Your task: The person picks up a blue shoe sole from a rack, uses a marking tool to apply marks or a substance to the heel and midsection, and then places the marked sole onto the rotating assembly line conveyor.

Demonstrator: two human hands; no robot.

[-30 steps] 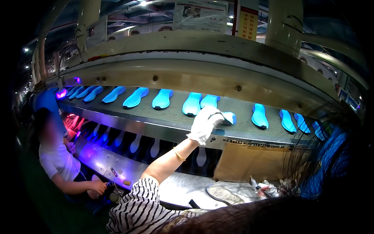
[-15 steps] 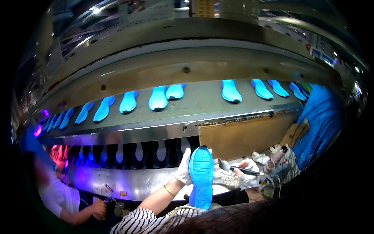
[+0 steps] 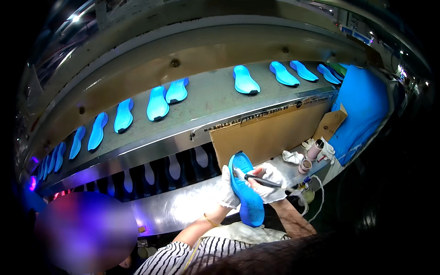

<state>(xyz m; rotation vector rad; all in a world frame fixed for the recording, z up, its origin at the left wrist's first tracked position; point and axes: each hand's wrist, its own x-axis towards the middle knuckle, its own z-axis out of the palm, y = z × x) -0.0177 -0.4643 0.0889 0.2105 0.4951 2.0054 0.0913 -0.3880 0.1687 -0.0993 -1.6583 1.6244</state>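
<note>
A blue shoe sole slants in front of me, its hollowed side facing up. My left hand, in a white glove, grips its left edge. Gloved too, with bare fingertips showing, my right hand is closed round a dark-handled brush. The brush's pale head is at the sole's upper half and looks to be touching it. A tube trails from near the brush's rear end. My left palm is partly behind the sole.
Blue soles lie along a grey conveyor belt. A cardboard sheet leans below its metal edge. Pinkish spools, white gloves and thin tubing are at the right, by a blue sheet. A blurred person is at lower left.
My right hand has brought the brush left, onto the sole. The sole has tilted, with its lower end swung right. The view has turned, shifting the belt and soles leftward and up.
</note>
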